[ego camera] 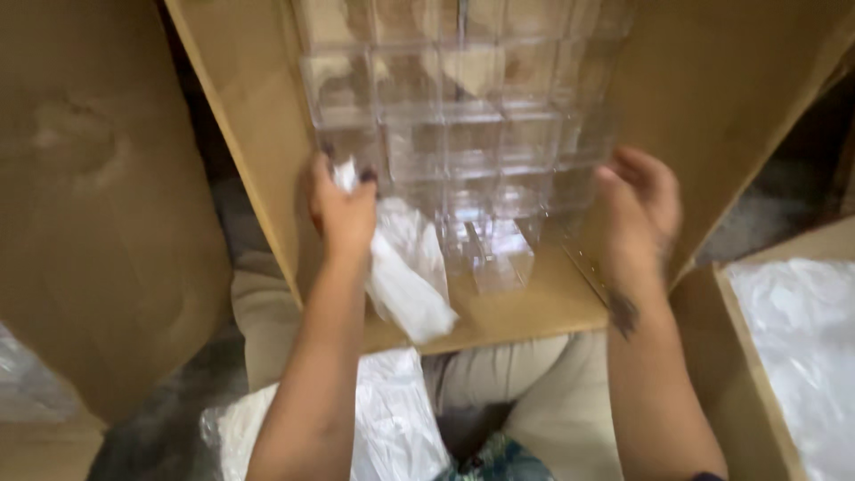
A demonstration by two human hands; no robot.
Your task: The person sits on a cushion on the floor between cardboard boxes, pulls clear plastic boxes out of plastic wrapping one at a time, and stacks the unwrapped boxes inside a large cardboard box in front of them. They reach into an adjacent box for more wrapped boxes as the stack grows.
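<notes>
While both hands (343, 214) grip it, clear gridded plastic organizer (459, 134), see-through compartments

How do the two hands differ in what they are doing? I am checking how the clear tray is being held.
The left hand has a white plastic bag pinched in its grip at the clear tray's left edge, while the right hand holds no bag. The left hand shows its back, with fingers curled shut; the right hand is cupped more openly against the tray's right edge. Both are at the tray's lower corners, over the cardboard box.
</notes>
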